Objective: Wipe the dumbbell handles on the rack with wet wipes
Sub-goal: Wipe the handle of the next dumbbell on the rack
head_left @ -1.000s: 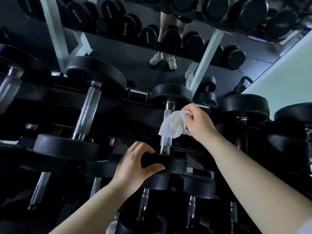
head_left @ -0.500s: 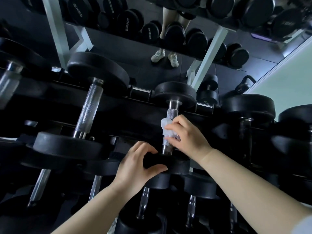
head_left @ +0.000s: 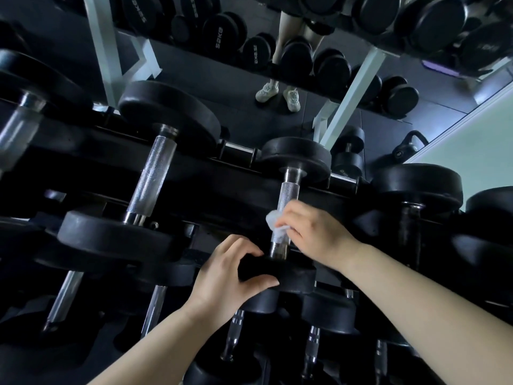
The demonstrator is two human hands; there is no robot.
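Head camera looks down on the dumbbell rack (head_left: 83, 162), where the right hand (head_left: 316, 234) has its fingers (head_left: 294, 215) curled round a crumpled wet wipe (head_left: 273, 220), pressing it to the knurled dumbbell handle (head_left: 288, 194). Bare steel shows above those fingers. Just below them the left hand (head_left: 227, 276) clamps the near weight head (head_left: 297, 275), thumb under its rim, fingers over the top. Left of both hands a bigger dumbbell (head_left: 150, 179) lies on the rack; beyond the fingers a mirror (head_left: 222, 107) reflects more dumbbells and a pair of pale shoes (head_left: 277, 94).
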